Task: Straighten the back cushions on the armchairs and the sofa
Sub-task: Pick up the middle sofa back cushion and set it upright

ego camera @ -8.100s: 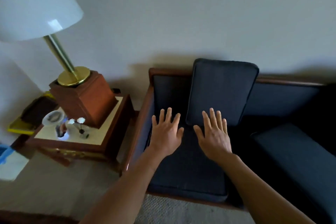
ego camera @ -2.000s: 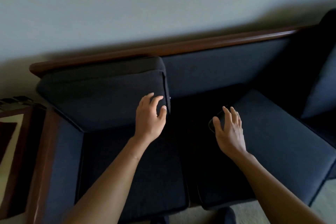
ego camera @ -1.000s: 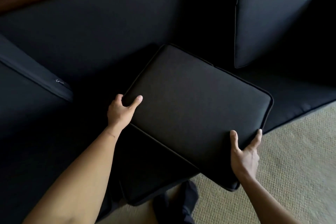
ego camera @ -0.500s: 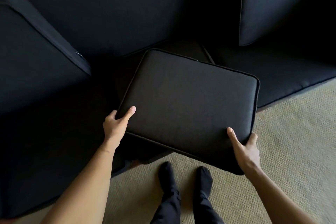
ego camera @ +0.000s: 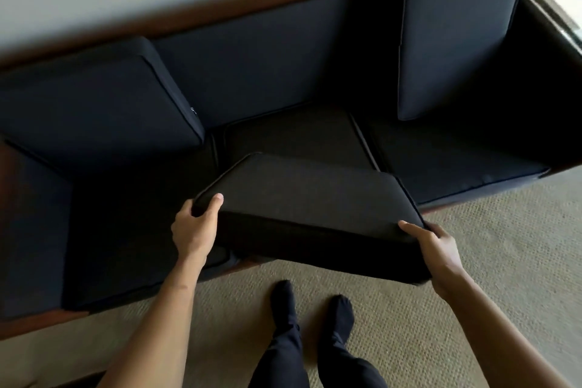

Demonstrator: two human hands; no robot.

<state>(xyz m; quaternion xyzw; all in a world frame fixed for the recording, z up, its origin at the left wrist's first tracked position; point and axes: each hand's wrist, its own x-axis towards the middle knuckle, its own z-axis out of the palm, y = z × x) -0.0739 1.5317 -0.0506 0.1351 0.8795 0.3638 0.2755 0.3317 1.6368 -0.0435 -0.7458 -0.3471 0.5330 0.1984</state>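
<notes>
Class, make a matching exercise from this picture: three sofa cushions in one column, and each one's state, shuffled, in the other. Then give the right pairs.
Things:
1. left back cushion
2. middle cushion
3. right back cushion

States:
A. stands on end against the sofa back
B. held off the seat by left hand and right hand
C. lies broadside against the backrest

Pairs: 1-C, 2-B, 3-A

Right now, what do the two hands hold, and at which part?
The dark back cushion: left hand grips its near left corner, right hand its near right corner.
</notes>
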